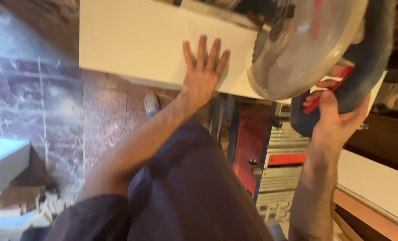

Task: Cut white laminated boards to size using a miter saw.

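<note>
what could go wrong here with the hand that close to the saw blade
1. The left hand lies flat on the white board, its fingers close to the saw blade; a slip could bring them under it.
2. Only that hand seems to hold the board, so it might shift or kick during a cut.
3. The right hand grips the saw handle by the red trigger, and the view is tilted and blurred, so aim may be poor.

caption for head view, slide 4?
Left hand flat on a white board; right hand grips the handle of a mitre saw, blade guard over the board.
</note>
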